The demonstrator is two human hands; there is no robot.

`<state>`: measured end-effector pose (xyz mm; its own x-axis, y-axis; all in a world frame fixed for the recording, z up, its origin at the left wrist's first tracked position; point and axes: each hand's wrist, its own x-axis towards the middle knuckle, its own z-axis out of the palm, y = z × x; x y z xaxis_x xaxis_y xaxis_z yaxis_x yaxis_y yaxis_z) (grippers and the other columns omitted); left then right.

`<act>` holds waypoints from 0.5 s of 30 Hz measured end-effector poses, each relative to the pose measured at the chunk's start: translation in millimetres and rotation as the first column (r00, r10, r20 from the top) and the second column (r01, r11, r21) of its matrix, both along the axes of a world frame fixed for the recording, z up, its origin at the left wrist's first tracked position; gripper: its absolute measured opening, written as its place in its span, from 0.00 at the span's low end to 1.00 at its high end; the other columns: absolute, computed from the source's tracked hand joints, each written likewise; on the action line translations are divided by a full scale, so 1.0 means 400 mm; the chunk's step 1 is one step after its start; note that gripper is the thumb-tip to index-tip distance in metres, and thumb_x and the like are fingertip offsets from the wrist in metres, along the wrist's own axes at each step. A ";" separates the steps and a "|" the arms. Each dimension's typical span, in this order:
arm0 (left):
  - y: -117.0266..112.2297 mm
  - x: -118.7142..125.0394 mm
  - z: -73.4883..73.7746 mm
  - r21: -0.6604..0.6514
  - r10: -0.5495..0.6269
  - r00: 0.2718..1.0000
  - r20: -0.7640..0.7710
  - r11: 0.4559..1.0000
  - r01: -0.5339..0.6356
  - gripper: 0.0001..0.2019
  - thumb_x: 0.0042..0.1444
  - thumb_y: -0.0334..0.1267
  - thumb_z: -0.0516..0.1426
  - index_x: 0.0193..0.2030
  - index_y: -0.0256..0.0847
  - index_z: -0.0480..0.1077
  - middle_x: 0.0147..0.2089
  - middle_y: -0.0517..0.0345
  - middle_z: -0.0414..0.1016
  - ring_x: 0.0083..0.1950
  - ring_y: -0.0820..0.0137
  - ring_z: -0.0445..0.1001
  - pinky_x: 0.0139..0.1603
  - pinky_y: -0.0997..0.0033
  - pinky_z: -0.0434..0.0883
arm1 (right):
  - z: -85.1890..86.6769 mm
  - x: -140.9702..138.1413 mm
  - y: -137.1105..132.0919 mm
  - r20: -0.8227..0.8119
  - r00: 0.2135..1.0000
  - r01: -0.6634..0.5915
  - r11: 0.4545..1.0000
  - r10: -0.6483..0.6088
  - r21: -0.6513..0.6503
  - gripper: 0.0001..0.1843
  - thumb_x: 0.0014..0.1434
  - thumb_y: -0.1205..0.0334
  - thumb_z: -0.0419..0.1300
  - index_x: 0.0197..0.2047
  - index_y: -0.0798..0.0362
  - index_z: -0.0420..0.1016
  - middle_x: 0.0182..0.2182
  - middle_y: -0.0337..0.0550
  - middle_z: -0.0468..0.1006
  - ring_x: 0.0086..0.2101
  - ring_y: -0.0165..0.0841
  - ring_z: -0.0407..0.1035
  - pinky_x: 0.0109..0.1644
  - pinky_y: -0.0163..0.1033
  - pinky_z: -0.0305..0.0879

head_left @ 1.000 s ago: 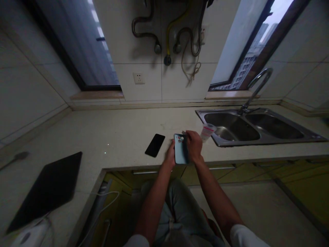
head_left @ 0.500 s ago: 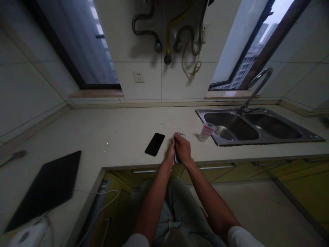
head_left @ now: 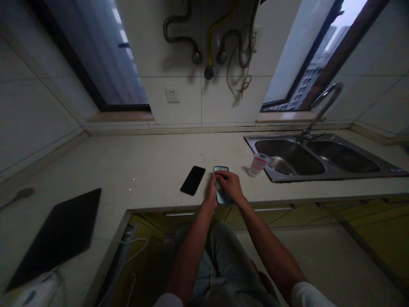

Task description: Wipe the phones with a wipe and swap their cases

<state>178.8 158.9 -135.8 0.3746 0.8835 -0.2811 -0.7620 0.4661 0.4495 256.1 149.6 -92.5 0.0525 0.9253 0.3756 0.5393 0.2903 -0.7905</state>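
A pale counter [head_left: 153,166] runs along a white tiled wall [head_left: 188,111], with bent pipes [head_left: 209,49] high up and a window on each side; the room is dim; a steel sink [head_left: 274,178] with a tall tap [head_left: 332,90] sits toward the right, and a cup [head_left: 257,164] is just beside the sink's left rim; a flat black panel [head_left: 60,234] lies on the counter's left part; a white box [head_left: 38,293] is cut off at the bottom left; the pipes are cut off at the top; the right hand [head_left: 230,184] hides much of the light blue phone [head_left: 224,199], which is at the counter's front edge, right of the black phone [head_left: 193,181]; the left hand [head_left: 211,191] is clamped on its left side, some fingers tucked out of sight; the right fingers lie bunched over its upper half, but I cannot tell if they pinch anything.
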 end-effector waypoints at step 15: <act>-0.008 -0.017 0.022 -0.026 -0.049 0.995 0.089 0.998 0.051 0.31 0.65 0.58 0.43 0.58 0.35 0.71 0.46 0.40 0.80 0.47 0.55 0.79 0.49 0.52 0.75 | 0.065 0.113 -0.148 0.393 0.781 -0.405 0.872 0.486 -0.276 0.13 0.57 0.72 0.59 0.36 0.49 0.83 0.31 0.40 0.84 0.32 0.35 0.77 0.36 0.34 0.64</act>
<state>172.0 155.7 -127.2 0.4424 0.8552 -0.2699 -0.7736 0.5162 0.3676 301.3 90.2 -66.4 -0.5125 0.8534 0.0952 0.6800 0.4710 -0.5619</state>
